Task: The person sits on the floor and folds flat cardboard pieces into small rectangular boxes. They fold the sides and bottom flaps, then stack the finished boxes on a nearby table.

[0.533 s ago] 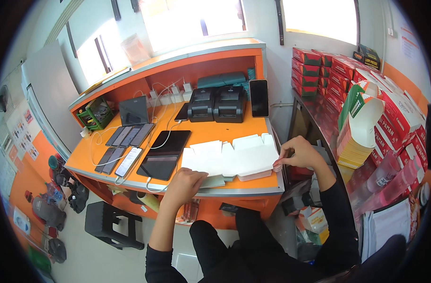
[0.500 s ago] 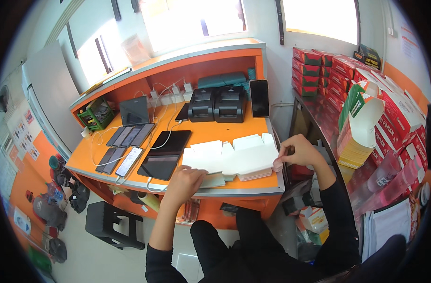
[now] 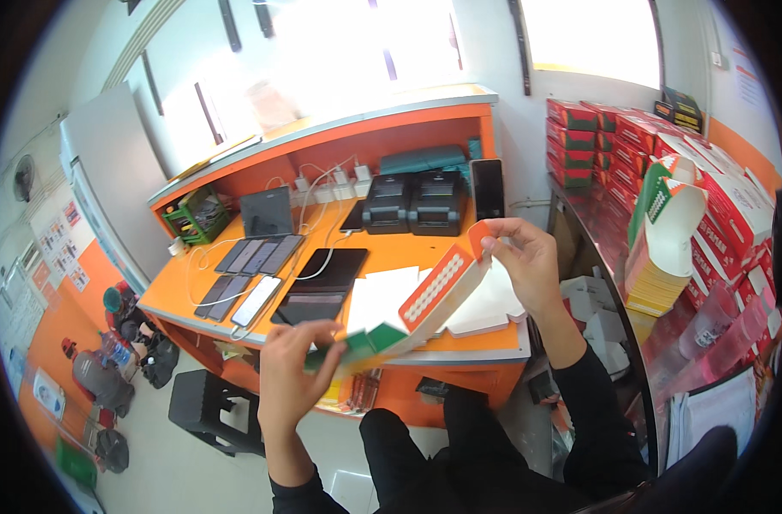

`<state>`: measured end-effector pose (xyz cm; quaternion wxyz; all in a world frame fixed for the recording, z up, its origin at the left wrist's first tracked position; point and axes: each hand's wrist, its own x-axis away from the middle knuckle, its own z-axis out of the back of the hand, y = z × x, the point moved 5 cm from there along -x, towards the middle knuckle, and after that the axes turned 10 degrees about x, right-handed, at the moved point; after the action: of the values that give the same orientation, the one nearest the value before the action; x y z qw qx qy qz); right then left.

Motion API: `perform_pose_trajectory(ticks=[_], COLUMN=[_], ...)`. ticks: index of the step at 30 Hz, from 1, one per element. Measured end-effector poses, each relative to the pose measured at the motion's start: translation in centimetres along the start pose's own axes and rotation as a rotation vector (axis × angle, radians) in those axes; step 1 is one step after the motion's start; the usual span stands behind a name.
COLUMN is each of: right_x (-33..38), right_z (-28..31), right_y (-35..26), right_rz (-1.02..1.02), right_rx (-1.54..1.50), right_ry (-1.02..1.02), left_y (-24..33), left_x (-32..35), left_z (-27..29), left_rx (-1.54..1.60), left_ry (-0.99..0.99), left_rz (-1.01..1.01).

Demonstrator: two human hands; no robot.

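I hold a flat, unfolded carton blank (image 3: 425, 295), orange-red and green with a white inside, lifted above the orange desk (image 3: 408, 248). My left hand (image 3: 292, 373) grips its green lower end. At the carton's upper orange end, my right hand (image 3: 524, 261) pinches the edge. More flat white carton blanks (image 3: 382, 295) lie spread on the desk under the lifted one.
Several phones (image 3: 254, 274) and a dark tablet (image 3: 322, 283) lie on cables at desk left; two black printers (image 3: 412, 201) stand at the back. Stacked red boxes (image 3: 631, 137) and folded cartons (image 3: 665, 248) fill the right shelf. A black stool (image 3: 207, 411) stands below left.
Both hands were resting on the blanks on the desk. They have since picked one carton blank up and raised it, turning its printed side into view.
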<state>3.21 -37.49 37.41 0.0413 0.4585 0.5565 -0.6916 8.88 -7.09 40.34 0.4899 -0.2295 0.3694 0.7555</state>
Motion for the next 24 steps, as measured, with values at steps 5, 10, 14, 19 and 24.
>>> perform_pose_trajectory(ticks=[5,10,14,19,24], right_x=[2.8,6.2,8.7,12.7,15.2], right_z=[-8.2,-14.5,-16.5,-16.8,-16.1], right_y=[-3.2,-4.4,-4.3,-2.3,0.3], right_rz=[0.062,0.134,0.395,0.343,0.055], right_rx=[0.011,-0.062,0.191,0.278,0.115], right_ry=[-0.306,-0.555,-0.504,-0.478,-0.672], left_y=[1.1,-0.8,-3.0,-2.6,-2.7], left_x=[4.3,8.0,12.8,16.1,17.4], left_z=[0.7,0.5,-2.1,-5.0,-7.3], left_rx=[0.253,0.229,0.611,0.642,0.826], left_ry=[-0.105,0.088,0.222,0.369,0.411], left_rz=[0.273,0.319,0.468,0.554,0.700])
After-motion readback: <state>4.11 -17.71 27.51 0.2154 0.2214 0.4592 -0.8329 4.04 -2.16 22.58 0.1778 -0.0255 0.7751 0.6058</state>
